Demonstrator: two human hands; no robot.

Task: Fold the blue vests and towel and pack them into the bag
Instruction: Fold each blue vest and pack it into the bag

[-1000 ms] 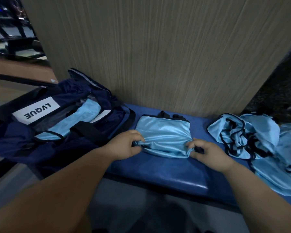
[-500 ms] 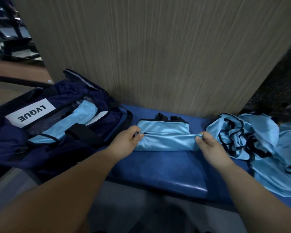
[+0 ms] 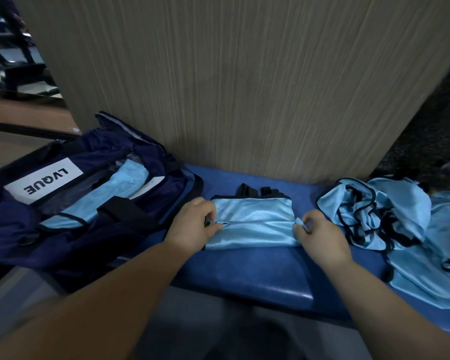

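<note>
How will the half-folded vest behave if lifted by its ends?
Likely floppy: the vest creases where the left hand and right hand pinch it, so its middle would sag. Probably slippery: shiny fabric may let folds slide open. Looks thin, likely light.

Left forearm (image 3: 102,294): bare, enters at the lower left of the frame and runs diagonally up to the centre. Left hand (image 3: 194,226): back facing up, fingers curled, thumb and fingertips pinching the left end of the vest (image 3: 252,222). Right forearm (image 3: 390,305): bare, enters at the lower right and runs up and left. Right hand (image 3: 321,236): back facing up, fingers curled, thumb and fingertips pinching the right end of the vest. Both hands sit at about the same height in the frame, well apart.
</note>
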